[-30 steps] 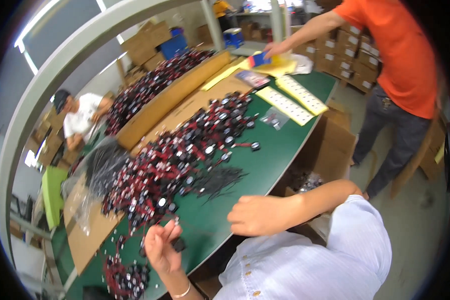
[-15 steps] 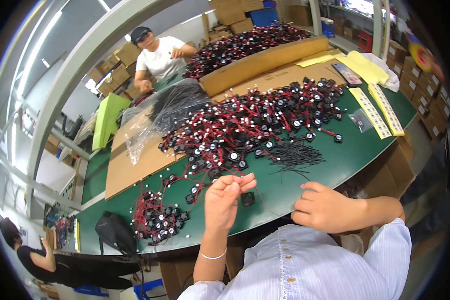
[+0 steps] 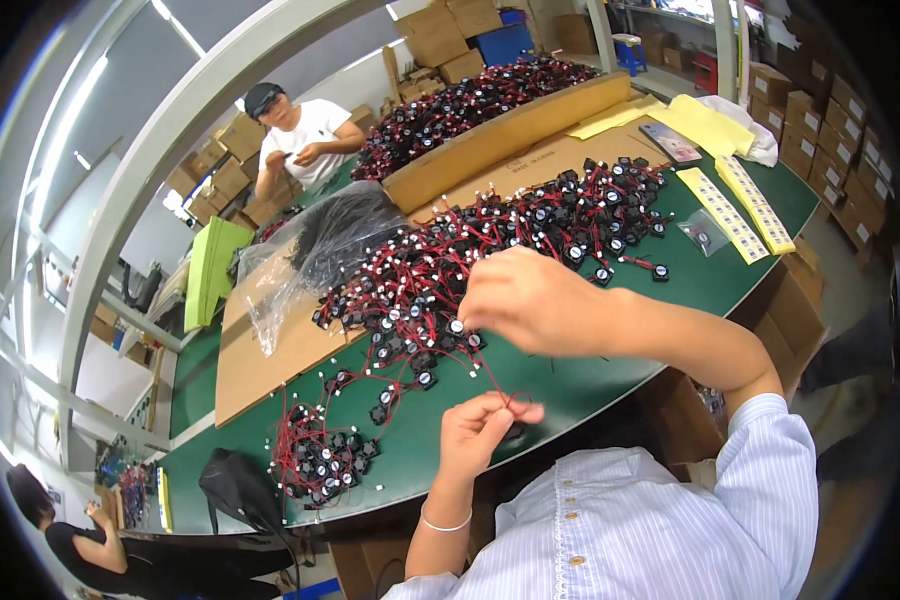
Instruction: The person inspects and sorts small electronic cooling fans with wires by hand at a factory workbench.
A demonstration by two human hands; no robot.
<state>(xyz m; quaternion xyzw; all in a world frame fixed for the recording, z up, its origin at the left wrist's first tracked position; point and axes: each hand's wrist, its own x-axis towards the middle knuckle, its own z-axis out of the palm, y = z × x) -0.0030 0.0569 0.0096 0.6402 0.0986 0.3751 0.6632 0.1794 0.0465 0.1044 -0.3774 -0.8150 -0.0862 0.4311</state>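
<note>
Near the front edge of the green table, my left hand (image 3: 478,432) is closed in a pinch on the red wire (image 3: 494,380) of a small black fan. The fan (image 3: 515,431) itself is mostly hidden behind my fingers. My right hand (image 3: 530,303) is raised above and beyond the left, its fingers curled together over the near side of a big heap of small black fans (image 3: 560,215) with red wires and white plugs. Whether it grips the wire's upper end cannot be made out. My right hand and forearm cover most of the thin black ties.
A smaller pile of fans (image 3: 325,460) lies front left beside a black bag (image 3: 235,490). Behind are a clear bag of black ties (image 3: 345,230), cardboard (image 3: 245,375) and a long box wall (image 3: 510,140). Label strips (image 3: 725,215) and a phone (image 3: 672,143) lie right. A co-worker (image 3: 305,135) sits opposite.
My right hand has swung left and up from the front edge to over the heap. My left hand has moved slightly right and nearer, keeping the wire. The co-worker's hands have come together.
</note>
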